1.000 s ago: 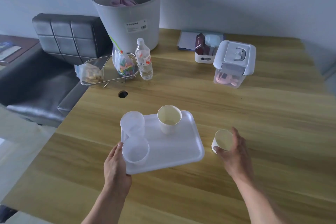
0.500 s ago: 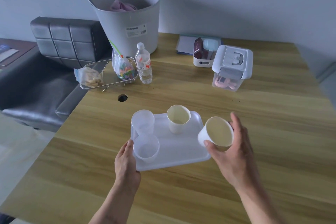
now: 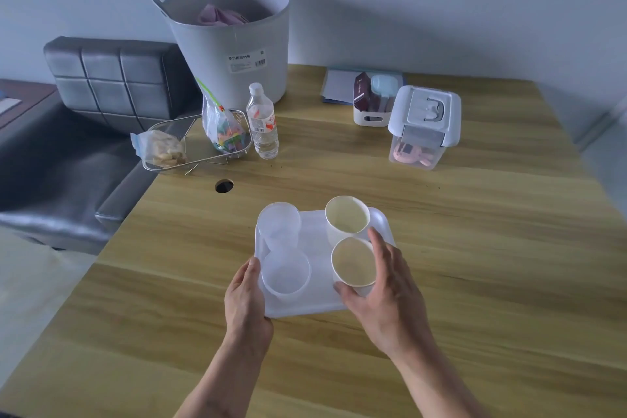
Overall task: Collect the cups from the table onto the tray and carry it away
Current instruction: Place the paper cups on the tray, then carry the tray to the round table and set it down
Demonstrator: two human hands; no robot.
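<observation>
My right hand is wrapping the paper cup, setting it on the tray's near-right corner. My left hand is pinching the tray edge, steadying it on the worktop.

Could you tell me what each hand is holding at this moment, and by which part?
The right hand grips the nearer paper cup by its side wall, over the tray. The left hand holds the tray's near left edge.
</observation>
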